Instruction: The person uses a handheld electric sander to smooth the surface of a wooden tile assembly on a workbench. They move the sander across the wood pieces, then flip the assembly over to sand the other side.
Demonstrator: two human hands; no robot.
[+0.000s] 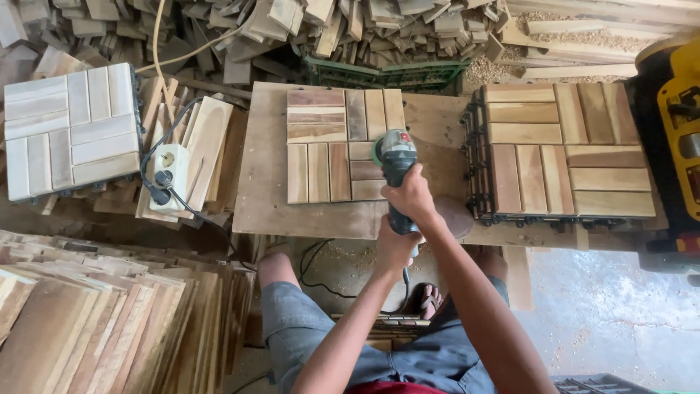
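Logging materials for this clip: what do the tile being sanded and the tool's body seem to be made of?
The tile looks like bare, unfinished wood: visible grain, matte slats in mixed browns. The sander body appears to be dark green moulded plastic, smooth with a slight sheen, gripped by the right hand and left hand.

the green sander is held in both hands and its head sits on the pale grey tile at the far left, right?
Not quite. The head view shows both hands, right hand forward and left hand behind, on the green sander, but its head sits on the brown wooden tile in the middle of the work board. The pale grey tile at the far left lies untouched.
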